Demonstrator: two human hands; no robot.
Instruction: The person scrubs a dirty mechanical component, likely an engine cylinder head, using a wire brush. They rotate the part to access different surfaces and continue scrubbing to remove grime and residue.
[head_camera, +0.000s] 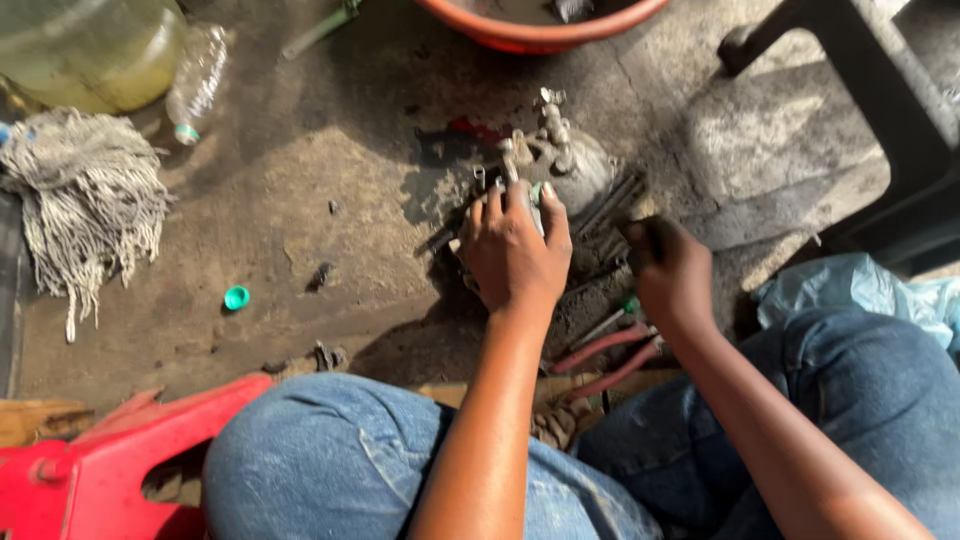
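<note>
The left hand (513, 250) was clamped over the greasy metal part (560, 165) on the floor straight ahead (closer than the right hand (668, 272), curled round 1 dark tool, grip unclear).

Bare concrete floor (300, 200), stained dark with grease and dust, sunlit at upper right. Lying on it: a grey string mop head (85, 205) at the left edge; a clear plastic bottle (195, 80) on its side beside a large yellowish jug (90, 50); a small green bottle cap (236, 297) alone on open ground; an orange basin (540, 30) at the top edge; a greasy metal part (565, 160) with a scatter of dark tools (610, 205) touching it; two red-handled tools (605, 360) near the knees; a red plastic stool (110, 460) at lower left; a pale blue plastic bag (860, 290) at right.
</note>
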